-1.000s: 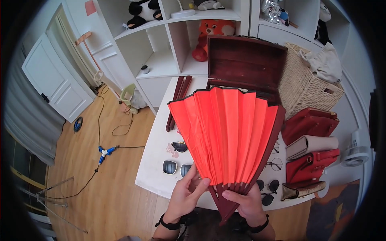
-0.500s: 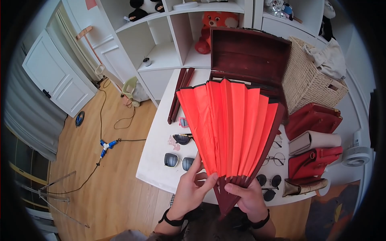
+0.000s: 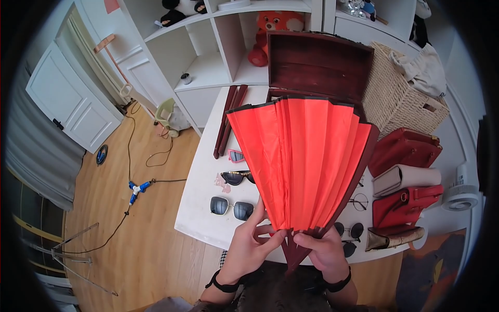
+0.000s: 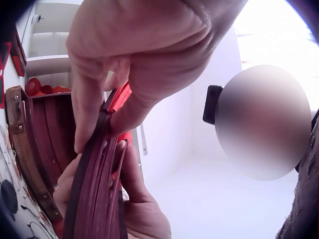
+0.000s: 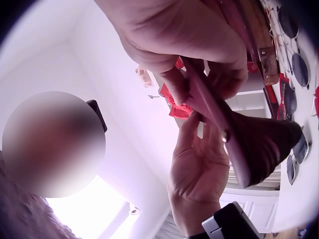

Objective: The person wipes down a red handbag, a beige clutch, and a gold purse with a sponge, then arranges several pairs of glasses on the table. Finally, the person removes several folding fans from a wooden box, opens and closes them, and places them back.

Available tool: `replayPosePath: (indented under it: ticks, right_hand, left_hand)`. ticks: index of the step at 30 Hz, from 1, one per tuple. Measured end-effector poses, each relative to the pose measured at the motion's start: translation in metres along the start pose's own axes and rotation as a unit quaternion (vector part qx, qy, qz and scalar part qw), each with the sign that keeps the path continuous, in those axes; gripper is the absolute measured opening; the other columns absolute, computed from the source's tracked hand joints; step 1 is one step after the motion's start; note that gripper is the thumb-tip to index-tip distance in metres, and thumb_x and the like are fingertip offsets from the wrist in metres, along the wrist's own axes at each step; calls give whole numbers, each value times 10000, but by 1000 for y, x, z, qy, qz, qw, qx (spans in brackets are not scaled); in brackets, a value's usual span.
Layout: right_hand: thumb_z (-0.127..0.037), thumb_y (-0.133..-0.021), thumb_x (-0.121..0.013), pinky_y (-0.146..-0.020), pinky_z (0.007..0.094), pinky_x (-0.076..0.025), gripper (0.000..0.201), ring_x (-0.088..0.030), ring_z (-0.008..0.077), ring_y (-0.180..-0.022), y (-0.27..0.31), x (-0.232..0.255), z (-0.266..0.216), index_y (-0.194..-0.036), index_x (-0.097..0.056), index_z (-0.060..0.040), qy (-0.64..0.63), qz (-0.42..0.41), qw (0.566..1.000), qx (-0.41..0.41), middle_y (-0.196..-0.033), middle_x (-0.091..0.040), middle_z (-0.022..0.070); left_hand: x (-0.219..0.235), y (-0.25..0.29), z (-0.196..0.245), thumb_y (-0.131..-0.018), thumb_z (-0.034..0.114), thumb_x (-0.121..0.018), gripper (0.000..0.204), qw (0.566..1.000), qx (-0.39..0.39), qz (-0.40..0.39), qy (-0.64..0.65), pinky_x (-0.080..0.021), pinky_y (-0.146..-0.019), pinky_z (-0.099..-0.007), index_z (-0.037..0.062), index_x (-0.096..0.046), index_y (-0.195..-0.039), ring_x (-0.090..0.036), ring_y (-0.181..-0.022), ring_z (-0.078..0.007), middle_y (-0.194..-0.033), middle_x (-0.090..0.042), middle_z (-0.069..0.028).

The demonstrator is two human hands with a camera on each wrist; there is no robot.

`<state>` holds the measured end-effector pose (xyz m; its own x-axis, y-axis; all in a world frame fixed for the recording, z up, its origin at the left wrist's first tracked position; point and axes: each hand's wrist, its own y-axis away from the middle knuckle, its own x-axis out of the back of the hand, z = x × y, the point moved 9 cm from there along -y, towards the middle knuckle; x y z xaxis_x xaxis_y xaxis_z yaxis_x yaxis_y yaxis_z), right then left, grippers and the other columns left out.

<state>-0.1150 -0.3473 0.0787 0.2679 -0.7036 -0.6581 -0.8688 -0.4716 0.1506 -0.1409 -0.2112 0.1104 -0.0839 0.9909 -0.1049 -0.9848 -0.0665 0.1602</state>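
Observation:
A red folding fan (image 3: 306,161) with dark red ribs is spread partway above the white table. The left hand (image 3: 249,249) pinches its left side near the lower edge of the red leaf, thumb in front. Opposite it, the right hand (image 3: 327,255) grips the ribs near the pivot, its thumb laid across the front. In the left wrist view the stacked ribs (image 4: 94,199) lie between both hands. The right wrist view shows the rib ends (image 5: 249,149) and a metal pivot pin below the right hand (image 5: 184,40).
On the white table (image 3: 200,218) are two closed fans (image 3: 228,122), several glasses such as square sunglasses (image 3: 219,206), an open dark red chest (image 3: 317,65), a wicker basket (image 3: 400,93) and several bags, one red (image 3: 408,151). White shelves (image 3: 208,67) stand behind.
The fan's leaf has spread somewhat wider, its right edge moving right. Both hands stay near its base, the left thumb now closer to the right thumb. The head view has shifted slightly.

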Motion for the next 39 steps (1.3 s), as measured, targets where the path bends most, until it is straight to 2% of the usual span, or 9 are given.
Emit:
replayPosePath:
  ticks: [7,12,21,23,27,29,32,34,39]
  right_hand:
    - [12,-807,-756,-795,276,-477,294,-616,122,-864,2,6,0,-1060,-606,-12,29,19,999,3,-952,-646,29]
    - [26,-804,-750,-750,252,-467,217,-599,100,-827,5,-1,-6,-975,-624,-17,33,88,996,-7,-902,-639,11]
    - [-22,-873,-708,-690,220,-438,117,-558,61,-758,3,7,0,-918,-600,-33,36,62,997,-7,-858,-608,-9]
    - [-38,-890,-695,-694,221,-444,100,-565,63,-770,4,7,-1,-934,-605,-28,31,62,998,-9,-869,-617,-2]
    - [-57,-911,-672,-716,224,-463,128,-586,73,-807,4,8,5,-1016,-622,-5,20,77,996,-29,-914,-647,23]
    - [-46,-903,-673,-729,227,-472,159,-598,80,-828,4,6,5,-1045,-622,4,19,71,997,-27,-937,-657,35]
    - [-20,-886,-677,-763,239,-491,214,-624,97,-868,2,-2,1,-1088,-623,22,9,61,998,-19,-982,-673,61]
    - [-6,-875,-679,-784,249,-501,236,-638,107,-888,1,-2,0,-1102,-624,30,1,55,998,-12,-1004,-680,75]
    - [20,-843,-698,-813,277,-521,255,-659,131,-889,2,3,20,-1091,-649,52,14,6,997,-73,-1008,-692,92]
  left_hand:
    - [-5,0,2,-869,-106,-626,799,1000,-15,-7,-2,-582,-849,-293,36,-197,-1529,-607,-1139,-243,-1422,-455,-183]
    - [-9,-3,-5,-877,-94,-629,813,1000,-6,-22,16,-573,-861,-291,47,-176,-1536,-602,-1150,-241,-1432,-445,-176]
    - [-15,-3,-8,-910,-61,-606,794,998,-16,-48,23,-550,-918,-330,63,-147,-1546,-559,-1213,-243,-1456,-414,-172]
    - [-10,-3,-7,-947,12,-593,731,991,-55,-31,115,-558,-766,-259,16,-158,-1535,-642,-1062,-177,-1357,-527,-182]
    - [1,-5,-15,-959,49,-593,682,996,1,20,86,-570,-782,-281,-5,-207,-1519,-660,-1019,-183,-1251,-611,-178]
    - [3,-5,-14,-955,70,-609,661,998,1,27,63,-576,-786,-284,-18,-248,-1502,-691,-921,-177,-1108,-687,-168]
    - [9,-5,-18,-947,75,-623,644,998,10,30,59,-577,-784,-278,-30,-284,-1485,-700,-831,-157,-1064,-707,-171]
    - [11,-5,-23,-943,68,-626,641,998,11,34,55,-579,-783,-279,-32,-293,-1482,-691,-836,-140,-1069,-706,-172]
    - [8,-3,-28,-937,49,-623,645,998,27,25,51,-575,-788,-268,-21,-292,-1487,-649,-865,-92,-1088,-703,-156]
